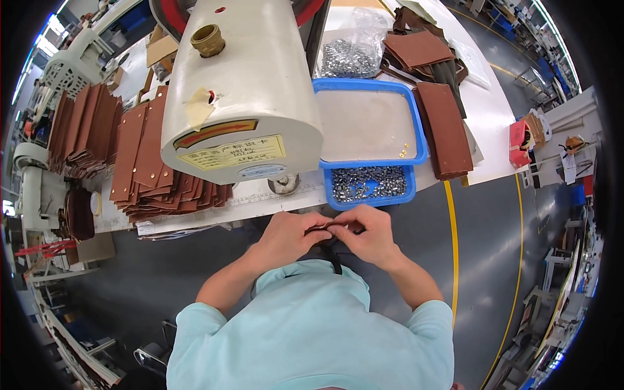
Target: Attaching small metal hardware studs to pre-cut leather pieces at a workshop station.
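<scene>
Close in front of my body, at the table's near edge, both hands pinch a small dark brown strip (320,228) that looks like leather. My left hand (284,236) grips its left end between thumb and fingers. The right end is in my right hand (368,235), thumb and forefinger pressed together. Most of the strip is hidden by my fingers. Just beyond my right hand stands a blue tray of small metal fasteners (368,184). A larger blue tray (367,123) sits partly over it, with a few gold-coloured pieces in its lower right corner.
A bulky white machine head (244,84) stands over the table ahead of me. Brown leather panels with snaps (146,156) are stacked to its left, beside another upright stack (84,127). Further right lies a brown leather pile (444,130); a clear bag of metal parts (351,57) is behind.
</scene>
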`<action>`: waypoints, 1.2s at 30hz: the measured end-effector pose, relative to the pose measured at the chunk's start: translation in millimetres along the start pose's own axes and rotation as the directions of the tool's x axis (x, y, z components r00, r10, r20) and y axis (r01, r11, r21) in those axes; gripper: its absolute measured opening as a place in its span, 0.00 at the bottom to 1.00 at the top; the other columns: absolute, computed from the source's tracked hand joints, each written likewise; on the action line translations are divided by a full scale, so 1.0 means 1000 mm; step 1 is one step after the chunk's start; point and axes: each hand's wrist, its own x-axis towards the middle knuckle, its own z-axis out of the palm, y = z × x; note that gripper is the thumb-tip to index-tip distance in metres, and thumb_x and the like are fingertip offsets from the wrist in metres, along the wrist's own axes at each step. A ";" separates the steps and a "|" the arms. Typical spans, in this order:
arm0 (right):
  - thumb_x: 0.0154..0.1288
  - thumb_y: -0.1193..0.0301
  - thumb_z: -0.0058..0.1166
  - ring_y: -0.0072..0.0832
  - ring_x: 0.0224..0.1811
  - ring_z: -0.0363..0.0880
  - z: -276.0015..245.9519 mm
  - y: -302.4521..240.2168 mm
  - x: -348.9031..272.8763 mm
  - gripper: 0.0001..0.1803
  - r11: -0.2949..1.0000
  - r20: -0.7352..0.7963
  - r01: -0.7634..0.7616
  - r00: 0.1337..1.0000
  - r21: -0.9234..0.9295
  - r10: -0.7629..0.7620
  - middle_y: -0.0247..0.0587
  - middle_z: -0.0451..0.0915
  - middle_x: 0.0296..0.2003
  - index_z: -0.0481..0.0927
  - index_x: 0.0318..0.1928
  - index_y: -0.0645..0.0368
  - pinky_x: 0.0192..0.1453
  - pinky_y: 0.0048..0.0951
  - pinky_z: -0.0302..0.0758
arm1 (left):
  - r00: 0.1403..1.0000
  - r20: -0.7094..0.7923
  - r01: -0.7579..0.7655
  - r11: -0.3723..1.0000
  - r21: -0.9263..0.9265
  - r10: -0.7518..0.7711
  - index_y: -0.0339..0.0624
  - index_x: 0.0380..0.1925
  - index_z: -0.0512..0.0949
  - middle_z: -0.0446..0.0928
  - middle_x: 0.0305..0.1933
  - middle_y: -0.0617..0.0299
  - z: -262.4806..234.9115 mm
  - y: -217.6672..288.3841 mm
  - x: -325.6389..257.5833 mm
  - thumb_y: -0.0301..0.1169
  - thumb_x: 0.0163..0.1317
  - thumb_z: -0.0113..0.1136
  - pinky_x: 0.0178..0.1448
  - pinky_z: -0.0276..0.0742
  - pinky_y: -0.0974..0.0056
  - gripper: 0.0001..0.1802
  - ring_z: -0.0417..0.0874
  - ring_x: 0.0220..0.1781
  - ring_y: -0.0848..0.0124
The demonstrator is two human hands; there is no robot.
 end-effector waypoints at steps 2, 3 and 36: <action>0.62 0.77 0.69 0.24 0.28 0.84 -0.006 0.010 0.001 0.06 0.996 0.070 0.084 0.994 -0.024 -0.082 0.40 0.86 0.32 0.89 0.40 0.61 0.35 0.25 0.81 | 0.991 0.013 -0.137 0.979 0.151 0.136 0.44 0.45 0.88 0.87 0.35 0.60 0.001 -0.014 -0.001 0.32 0.63 0.71 0.36 0.77 0.68 0.11 0.86 0.31 0.68; 0.65 0.77 0.66 0.25 0.29 0.85 -0.016 0.020 0.007 0.05 0.999 0.232 0.033 0.972 0.035 -0.040 0.40 0.87 0.33 0.88 0.41 0.62 0.35 0.26 0.81 | 0.991 0.013 -0.137 0.979 0.151 0.137 0.44 0.45 0.88 0.87 0.35 0.60 0.001 -0.017 -0.003 0.32 0.63 0.71 0.36 0.77 0.68 0.11 0.86 0.31 0.68; 0.66 0.82 0.64 0.28 0.38 0.91 -0.015 -0.010 0.000 0.05 0.868 0.354 -0.328 0.915 0.373 0.194 0.43 0.89 0.36 0.88 0.42 0.68 0.43 0.25 0.85 | 0.676 -0.214 -0.614 0.700 0.365 0.705 0.44 0.34 0.81 0.84 0.35 0.64 0.018 -0.031 -0.012 0.22 0.46 0.75 0.30 0.81 0.65 0.15 0.85 0.29 0.67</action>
